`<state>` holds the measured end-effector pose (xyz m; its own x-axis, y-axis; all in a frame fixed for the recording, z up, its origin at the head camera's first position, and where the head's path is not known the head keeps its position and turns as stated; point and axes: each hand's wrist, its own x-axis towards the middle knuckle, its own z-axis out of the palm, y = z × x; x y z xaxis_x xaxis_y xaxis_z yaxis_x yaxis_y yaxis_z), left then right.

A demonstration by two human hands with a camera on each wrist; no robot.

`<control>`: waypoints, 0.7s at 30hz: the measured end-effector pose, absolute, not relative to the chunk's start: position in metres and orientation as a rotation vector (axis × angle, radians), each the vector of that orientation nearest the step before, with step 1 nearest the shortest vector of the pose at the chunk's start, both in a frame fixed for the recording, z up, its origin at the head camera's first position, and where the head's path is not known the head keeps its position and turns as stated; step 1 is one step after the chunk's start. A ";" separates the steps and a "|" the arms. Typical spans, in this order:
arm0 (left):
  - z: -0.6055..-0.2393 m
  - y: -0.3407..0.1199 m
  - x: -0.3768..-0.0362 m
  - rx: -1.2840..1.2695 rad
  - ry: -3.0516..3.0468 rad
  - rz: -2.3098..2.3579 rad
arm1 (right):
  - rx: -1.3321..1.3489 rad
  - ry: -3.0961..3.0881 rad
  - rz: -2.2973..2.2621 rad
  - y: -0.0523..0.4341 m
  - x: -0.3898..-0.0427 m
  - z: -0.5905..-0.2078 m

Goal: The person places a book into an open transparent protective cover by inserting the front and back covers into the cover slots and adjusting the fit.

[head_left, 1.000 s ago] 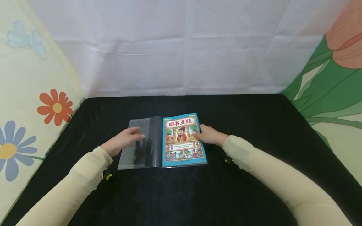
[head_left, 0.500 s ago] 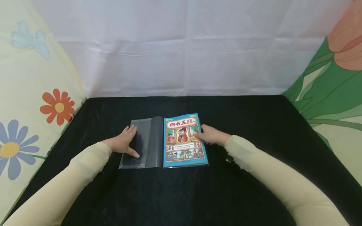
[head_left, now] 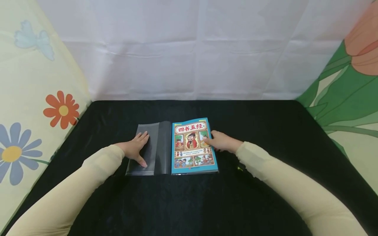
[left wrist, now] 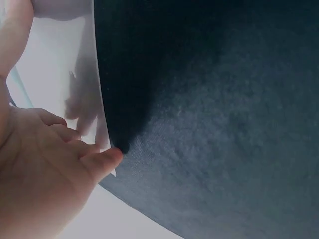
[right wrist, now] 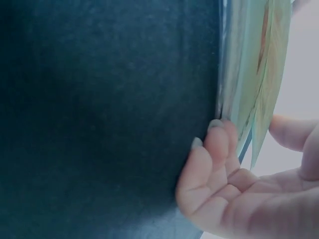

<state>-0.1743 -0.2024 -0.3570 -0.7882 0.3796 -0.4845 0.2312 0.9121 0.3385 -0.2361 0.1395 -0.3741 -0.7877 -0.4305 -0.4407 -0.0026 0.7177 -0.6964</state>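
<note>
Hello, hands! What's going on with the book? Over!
Left hand flat on clear cover. Right hand holds book edge. Nothing in the way.

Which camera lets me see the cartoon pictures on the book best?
The head view. It looks down on the book lying flat, so its whole blue cover with the cartoon panels shows. The right wrist view catches only the book's page edges side-on, beside the right hand. The left wrist view shows the clear plastic sheet, not the book.
</note>
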 end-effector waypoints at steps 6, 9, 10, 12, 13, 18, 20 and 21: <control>-0.358 -0.202 -0.176 0.420 2.502 0.343 | -0.350 2.330 -0.897 0.139 -0.235 -0.371; -0.357 -0.200 -0.176 0.416 2.492 0.345 | -0.359 2.377 -0.857 0.139 -0.234 -0.370; -0.356 -0.199 -0.176 0.415 2.489 0.350 | -0.373 2.391 -0.861 0.138 -0.233 -0.370; -0.355 -0.198 -0.175 0.416 2.479 0.357 | -0.400 2.410 -0.904 0.137 -0.232 -0.368; -0.355 -0.197 -0.175 0.416 2.475 0.359 | -0.409 2.408 -0.949 0.136 -0.232 -0.367; -0.354 -0.198 -0.175 0.422 2.471 0.336 | -0.523 2.315 -1.257 0.129 -0.229 -0.355; -0.353 -0.199 -0.174 0.418 2.472 0.330 | -0.575 2.276 -1.349 0.126 -0.228 -0.351; -0.353 -0.200 -0.174 0.420 2.473 0.331 | -0.597 2.264 -1.380 0.124 -0.228 -0.349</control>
